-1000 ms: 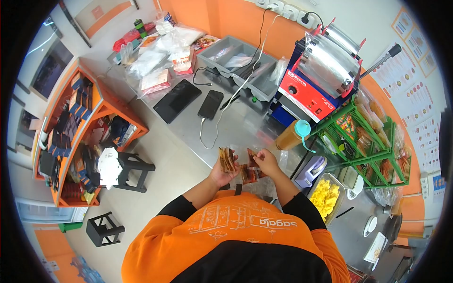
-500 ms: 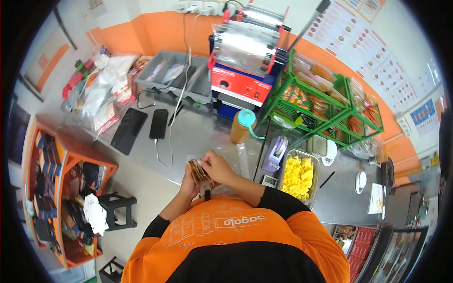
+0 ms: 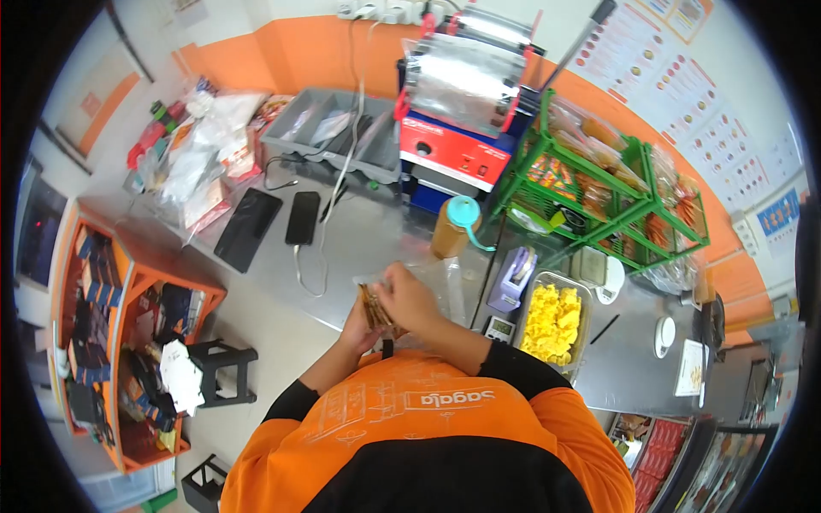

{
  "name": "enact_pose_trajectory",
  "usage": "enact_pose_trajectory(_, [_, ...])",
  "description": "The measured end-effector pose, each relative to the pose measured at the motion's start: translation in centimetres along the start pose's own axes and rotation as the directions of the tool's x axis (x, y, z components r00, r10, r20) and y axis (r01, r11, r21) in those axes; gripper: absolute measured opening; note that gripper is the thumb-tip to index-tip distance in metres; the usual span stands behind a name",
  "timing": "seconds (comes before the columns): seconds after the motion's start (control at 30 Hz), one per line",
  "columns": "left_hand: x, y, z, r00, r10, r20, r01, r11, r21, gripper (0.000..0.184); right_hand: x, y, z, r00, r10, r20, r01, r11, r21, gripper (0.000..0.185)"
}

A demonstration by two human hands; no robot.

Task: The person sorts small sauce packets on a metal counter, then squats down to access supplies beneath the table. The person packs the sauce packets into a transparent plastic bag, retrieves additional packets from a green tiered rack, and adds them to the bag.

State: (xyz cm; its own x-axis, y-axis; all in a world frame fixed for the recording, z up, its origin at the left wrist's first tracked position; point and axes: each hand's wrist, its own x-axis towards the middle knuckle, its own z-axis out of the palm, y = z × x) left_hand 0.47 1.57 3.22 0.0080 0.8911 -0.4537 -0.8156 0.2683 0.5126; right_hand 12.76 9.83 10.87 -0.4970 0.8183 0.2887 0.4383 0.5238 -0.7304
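Note:
My left hand [image 3: 356, 332] is closed around a stack of thin, brownish layers [image 3: 373, 309], holding it upright close to my orange shirt. Its exact kind is unclear, and both hands partly cover it. From the right, my right hand [image 3: 410, 301] bends over the stack's upper edge with curled fingers against it; the fingertips are slightly blurred. Clear plastic film [image 3: 446, 282] lies on the steel table just beyond my right hand. A brown squeeze bottle with a turquoise lid [image 3: 451, 229] stands behind the film.
A red and blue sealing machine [image 3: 457, 145] stands at the back, beside green baskets [image 3: 590, 218] of packaged food. A purple tape dispenser [image 3: 513, 278] and a tub of yellow food [image 3: 552, 325] are to my right. Two phones [image 3: 303, 219] and a grey divided tray [image 3: 325, 137] are left.
The view has shifted, so the table and its objects appear farther right. My right hand's fingers have lifted slightly along the stack's upper edge. The left hand keeps its hold.

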Motion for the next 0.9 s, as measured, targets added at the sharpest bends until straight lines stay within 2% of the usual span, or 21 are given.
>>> enact_pose_trajectory(0.07, [0.1, -0.1, -0.8, 0.993, 0.007, 0.122, -0.006, 1.0, -0.007, 0.05, 0.1, 2.2, 0.8, 0.972, 0.146, 0.182, -0.184, 0.96, 0.212, 0.018])
enact_pose_trajectory(0.17, [-0.1, -0.1, -0.5, 0.998, 0.013, 0.058, -0.012, 1.0, -0.009, 0.053, -0.1, 2.2, 0.9, 0.967, 0.188, 0.173, -0.244, 0.879, 0.408, 0.017])
enact_pose_trajectory(0.23, [0.4, -0.4, -0.9, 0.999, 0.028, 0.03, -0.027, 1.0, -0.013, 0.051, -0.2, 1.8, 0.9, 0.974, 0.151, 0.17, -0.215, 0.855, 0.472, 0.018])
enact_pose_trajectory(0.27, [0.3, -0.4, -1.3, 0.998, 0.008, 0.064, -0.004, 0.998, -0.066, 0.05, -0.2, 1.7, 0.7, 0.977, 0.135, 0.165, -0.201, 0.842, 0.5, 0.018])
enact_pose_trajectory(0.33, [0.1, -0.1, -1.9, 0.99, -0.025, 0.141, 0.05, 0.984, -0.171, 0.048, 0.9, 1.8, -1.0, 0.93, 0.23, 0.288, -0.364, 0.69, 0.625, 0.02])
enact_pose_trajectory(0.37, [-0.2, 0.2, -2.3, 0.992, -0.018, 0.126, 0.042, 0.98, -0.193, 0.041, 1.5, 2.2, -1.9, 0.897, 0.267, 0.353, -0.441, 0.597, 0.67, 0.021])
enact_pose_trajectory(0.47, [-0.3, 0.7, -3.3, 0.973, 0.015, 0.231, 0.105, 0.859, -0.501, 0.034, 2.0, 7.9, -2.5, 0.872, 0.335, 0.356, -0.442, 0.851, 0.283, 0.031])
enact_pose_trajectory(0.5, [-0.3, 0.8, -3.5, 0.975, 0.028, 0.222, 0.096, 0.842, -0.531, 0.031, 1.6, 9.6, -2.4, 0.832, 0.34, 0.438, -0.401, 0.914, 0.052, 0.033])
enact_pose_trajectory(0.57, [-0.4, 1.1, -3.7, 0.962, 0.039, 0.27, 0.13, 0.805, -0.579, 0.031, 0.3, 12.3, -1.9, 0.724, 0.401, 0.562, -0.198, 0.901, -0.387, 0.037])
enact_pose_trajectory(0.67, [-0.3, 1.3, -3.3, 0.958, 0.051, 0.282, 0.122, 0.817, -0.563, 0.03, -2.8, 13.6, 0.3, 0.843, 0.389, 0.371, -0.23, 0.885, -0.404, 0.041])
enact_pose_trajectory(0.77, [-0.1, 0.9, -3.8, 0.964, 0.045, 0.26, 0.106, 0.837, -0.537, 0.029, -2.4, 11.0, 0.0, 0.766, 0.486, 0.421, -0.356, 0.866, -0.351, 0.036])
enact_pose_trajectory(0.87, [-0.1, 0.7, -4.2, 0.966, 0.06, 0.251, 0.085, 0.845, -0.529, 0.028, -3.3, 12.8, 1.2, 0.856, 0.317, 0.409, -0.241, 0.944, -0.226, 0.029])
enact_pose_trajectory(0.9, [-0.1, 0.6, -4.3, 0.965, 0.071, 0.251, 0.075, 0.846, -0.528, 0.028, -3.2, 12.4, 1.1, 0.861, 0.329, 0.388, -0.287, 0.944, -0.163, 0.027])
